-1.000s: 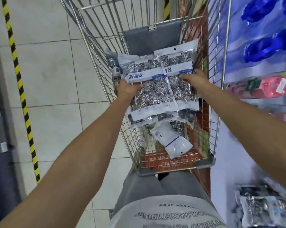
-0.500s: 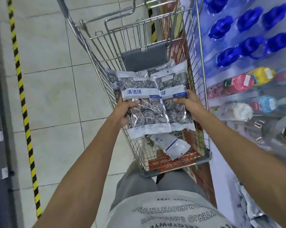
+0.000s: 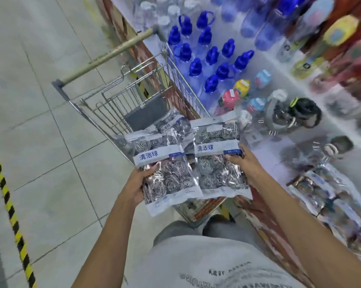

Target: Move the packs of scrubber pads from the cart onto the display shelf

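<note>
My left hand [image 3: 136,185] holds a pack [image 3: 165,167] with 清洁球 printed in blue on its white band; there is a small blue tag at the band's right end, too small to read. My right hand [image 3: 247,166] holds a second pack [image 3: 217,161] with the same 清洁球 in blue on its white band, plus a small dark blue strip by my fingertips, unreadable. Fine print along the bottom edges of both packs can't be made out. My shirt [image 3: 212,265] has dark block lettering, upside down from here and cut off, not legible. Shelf goods at right are too blurred to read.
</note>
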Demonstrator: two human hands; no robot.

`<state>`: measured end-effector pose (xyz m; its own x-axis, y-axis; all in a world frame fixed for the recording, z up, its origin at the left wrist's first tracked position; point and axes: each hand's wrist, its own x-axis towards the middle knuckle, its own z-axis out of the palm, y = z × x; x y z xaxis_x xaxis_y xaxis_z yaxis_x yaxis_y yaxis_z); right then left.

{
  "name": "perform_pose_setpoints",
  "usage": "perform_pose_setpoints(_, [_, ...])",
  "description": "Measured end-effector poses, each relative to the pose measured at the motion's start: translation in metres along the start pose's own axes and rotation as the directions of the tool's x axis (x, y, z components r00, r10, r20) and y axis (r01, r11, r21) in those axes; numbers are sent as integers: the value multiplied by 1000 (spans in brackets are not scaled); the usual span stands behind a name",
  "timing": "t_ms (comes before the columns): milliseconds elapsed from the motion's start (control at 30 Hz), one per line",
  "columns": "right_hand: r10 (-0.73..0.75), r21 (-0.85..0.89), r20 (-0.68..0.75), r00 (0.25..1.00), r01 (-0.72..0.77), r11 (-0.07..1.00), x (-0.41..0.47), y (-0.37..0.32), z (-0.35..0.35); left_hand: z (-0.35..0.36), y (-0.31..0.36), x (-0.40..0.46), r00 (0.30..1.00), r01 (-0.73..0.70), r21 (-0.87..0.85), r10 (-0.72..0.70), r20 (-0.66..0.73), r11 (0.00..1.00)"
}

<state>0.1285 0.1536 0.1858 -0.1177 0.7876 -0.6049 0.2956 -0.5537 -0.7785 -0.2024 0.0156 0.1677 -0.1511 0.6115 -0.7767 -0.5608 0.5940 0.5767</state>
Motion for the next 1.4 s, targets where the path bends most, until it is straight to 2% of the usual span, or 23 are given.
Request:
perform_pose_setpoints(233, [27, 184, -167, 986, 4, 983, -94, 58, -64, 64, -2, -46, 988, -74, 231, 41, 147, 970])
perform_pose_setpoints(467, [173, 493, -350, 921, 24, 870, -187, 131, -125, 133, -46, -74, 968, -35, 426, -75, 238, 904])
perform_pose_setpoints(600, [239, 587, -421, 875, 62, 807, -254, 196, -174, 172, -93, -86, 938, -51, 529, -142, 317, 847])
perform_pose_setpoints(767, [320, 669, -476, 819, 101, 736, -356, 278, -216, 222, -175, -140, 884, -119, 616, -200, 423, 778])
perform_pose_setpoints(967, [352, 714, -545, 760, 202, 670, -466, 361, -250, 269, -279, -178, 830, -117, 667, -296, 472, 736])
perform_pose_setpoints(1067, [398, 759, -561, 726, 259, 597, -512, 406, -261, 300, -321, -225, 808, -146, 705, -328, 490, 694])
perform_pose_setpoints(1167, [414, 752, -602, 683, 311, 580, -548, 441, -271, 328, -360, -247, 772, -186, 740, -369, 517, 647])
perform_pose_setpoints(1400, [481, 761, -642, 597, 422, 492, -609, 504, -306, 396, -436, -274, 697, -253, 747, -419, 581, 615])
